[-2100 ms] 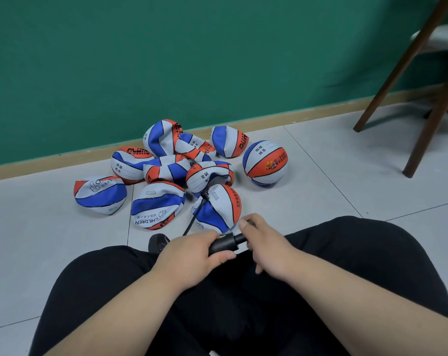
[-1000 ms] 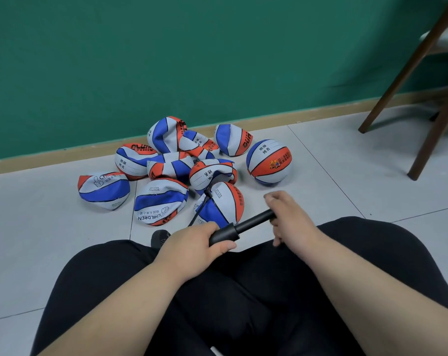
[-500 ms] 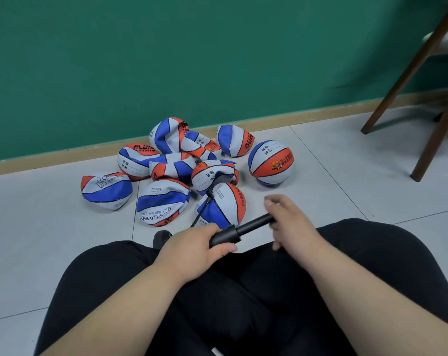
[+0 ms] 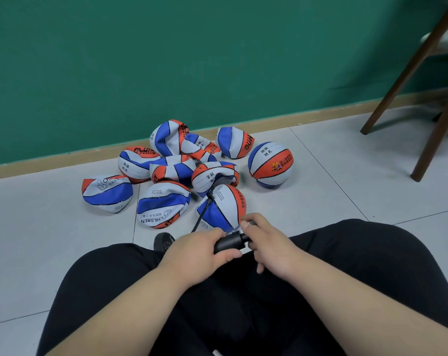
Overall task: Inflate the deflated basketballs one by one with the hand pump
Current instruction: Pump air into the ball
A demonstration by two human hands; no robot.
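Gripping the black hand pump (image 4: 229,242) by its barrel, our left hand (image 4: 199,249) has its fingers curled round it above our lap. Our right hand (image 4: 266,242) is closed on the handle, most of it hidden in the fist and pushed right up to the barrel end, so the two hands nearly touch. A thin black hose (image 4: 202,215) runs from the pump to the top of the half-filled basketball (image 4: 225,206), which sits on the floor (image 4: 333,191) just beyond our hands. To pump well, we judge that the left hand should hold the barrel still while the right pulls out and pushes in fully and in line with it. The hose should stay slack so the needle is not tugged from the valve. Behind and left of that ball the other deflated basketballs (image 4: 164,204) lie crumpled in a heap. One round basketball (image 4: 270,164) stands behind it to the right, apart from the heap. Half a second ago the rod was drawn out and the right hand was well apart from the left; now the stroke is driven home. The ball's shape looks much the same.
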